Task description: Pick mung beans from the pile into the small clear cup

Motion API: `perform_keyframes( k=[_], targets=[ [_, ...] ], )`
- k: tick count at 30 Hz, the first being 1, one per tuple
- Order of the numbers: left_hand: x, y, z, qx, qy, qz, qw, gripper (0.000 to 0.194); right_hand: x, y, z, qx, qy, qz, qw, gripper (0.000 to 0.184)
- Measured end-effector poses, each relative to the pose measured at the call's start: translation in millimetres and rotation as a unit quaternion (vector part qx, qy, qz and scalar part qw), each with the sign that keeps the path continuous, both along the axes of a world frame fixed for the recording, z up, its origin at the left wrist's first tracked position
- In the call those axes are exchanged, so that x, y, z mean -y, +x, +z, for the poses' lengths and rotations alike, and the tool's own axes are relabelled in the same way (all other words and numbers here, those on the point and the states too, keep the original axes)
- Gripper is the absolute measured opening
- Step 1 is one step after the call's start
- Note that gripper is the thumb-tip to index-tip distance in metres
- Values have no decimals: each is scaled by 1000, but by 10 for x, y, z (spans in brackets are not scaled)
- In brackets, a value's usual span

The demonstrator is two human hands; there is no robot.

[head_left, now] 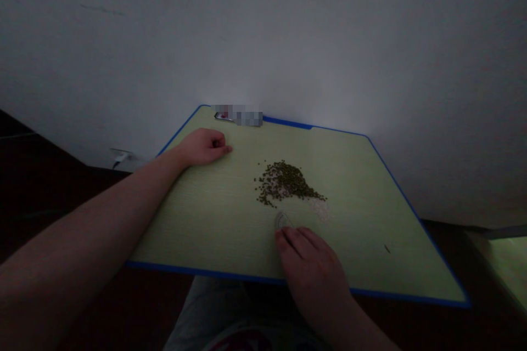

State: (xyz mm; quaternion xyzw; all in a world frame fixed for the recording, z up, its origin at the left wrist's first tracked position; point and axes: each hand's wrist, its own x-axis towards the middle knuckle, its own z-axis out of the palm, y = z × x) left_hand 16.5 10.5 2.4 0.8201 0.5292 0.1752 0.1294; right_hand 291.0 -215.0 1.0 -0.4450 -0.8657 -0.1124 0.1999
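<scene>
A heap of small green beans point(288, 178), which look like mung beans, lies loosely spread in the middle of the table. Pale grains like rice point(320, 208) show at its near right edge and among the beans. My right hand point(315, 269) is at the near side of the heap, its fingers closed on a clear plastic protractor point(282, 220). The protractor's curved end sticks out toward the beans, apart from them; the rest is under my fingers. Left of the heap, my left hand point(205, 146) rests on the table, fingers curled in and thumb lying forward.
The light table point(197, 230) has a blue rim and stands against a pale wall point(263, 33). A phone or card-like item point(224, 116), partly blurred out, lies at the far left edge. A thin dark stick point(387, 249) lies at the right. A plug point(121, 158) sits low on the wall.
</scene>
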Motion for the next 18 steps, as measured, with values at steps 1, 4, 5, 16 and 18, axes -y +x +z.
perform_keyframes(
  k=[1, 4, 5, 16, 18],
  targets=[
    [0, -2, 0, 0, 1, 0, 1000, 37, -2, 4, 1, -2, 4, 6, 1000, 27],
    [2, -2, 5, 4, 4, -4, 1000, 36, -6, 4, -11, -9, 3, 18, 1000, 28],
    [3, -1, 7, 5, 4, -4, 1000, 36, -6, 1, -19, -12, 2, 20, 1000, 29],
    [9, 9, 10, 9, 0, -2, 1000, 37, -58, -36, -19, -24, 13, 29, 999, 28],
    [11, 9, 13, 11, -4, -2, 1000, 36, -71, -28, -20, -21, 8, 23, 999, 28]
  ],
)
